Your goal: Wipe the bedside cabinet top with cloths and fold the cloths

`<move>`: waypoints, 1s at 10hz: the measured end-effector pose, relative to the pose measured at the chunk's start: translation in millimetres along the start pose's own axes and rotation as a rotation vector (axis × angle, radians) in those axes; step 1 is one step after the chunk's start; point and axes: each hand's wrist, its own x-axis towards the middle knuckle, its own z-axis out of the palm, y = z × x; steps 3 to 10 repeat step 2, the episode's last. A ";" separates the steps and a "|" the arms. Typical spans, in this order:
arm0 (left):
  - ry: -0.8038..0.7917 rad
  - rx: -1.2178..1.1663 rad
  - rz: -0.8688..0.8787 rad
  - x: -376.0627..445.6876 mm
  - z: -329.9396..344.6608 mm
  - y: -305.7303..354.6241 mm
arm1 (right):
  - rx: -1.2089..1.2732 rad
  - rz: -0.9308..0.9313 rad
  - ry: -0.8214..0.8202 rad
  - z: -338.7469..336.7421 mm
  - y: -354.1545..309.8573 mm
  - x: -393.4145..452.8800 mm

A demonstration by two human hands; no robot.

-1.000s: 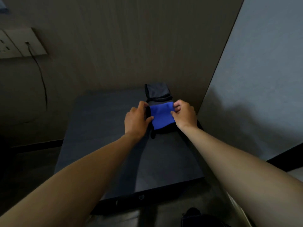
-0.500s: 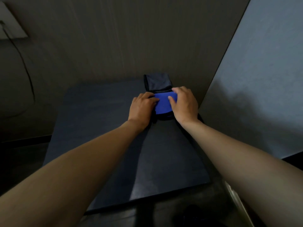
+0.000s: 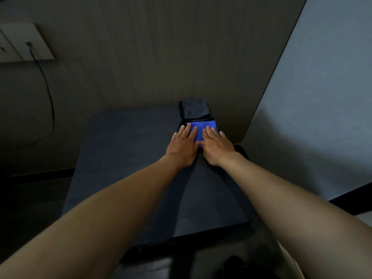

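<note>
A folded blue cloth [image 3: 203,126] lies near the back right corner of the dark bedside cabinet top [image 3: 124,158]. My left hand [image 3: 184,144] and my right hand [image 3: 216,146] lie flat side by side on it, fingers straight, pressing it down. Most of the cloth is hidden under my palms. A dark border of fabric shows beneath the blue cloth at its edges. Just behind it, against the wall, sits a folded dark grey cloth [image 3: 195,110].
A wood-grain wall [image 3: 161,57] backs the cabinet, and a pale grey panel [image 3: 322,97] closes its right side. A socket plate [image 3: 24,45] with a black cable [image 3: 48,93] hangs at the upper left. The floor drops away left of the cabinet.
My hands held the blue cloth by its side edges a second ago. They have since laid it down further back and flattened onto it, fingers now straight.
</note>
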 end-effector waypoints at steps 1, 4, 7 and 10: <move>0.031 -0.023 0.043 -12.1 -17.2 7.2 | 0.044 0.004 -0.011 -15.1 -3.9 -9.4; 0.008 -0.015 0.081 -28.9 -32.9 14.6 | 0.024 -0.029 -0.024 -31.7 -14.3 -23.1; 0.008 -0.015 0.081 -28.9 -32.9 14.6 | 0.024 -0.029 -0.024 -31.7 -14.3 -23.1; 0.008 -0.015 0.081 -28.9 -32.9 14.6 | 0.024 -0.029 -0.024 -31.7 -14.3 -23.1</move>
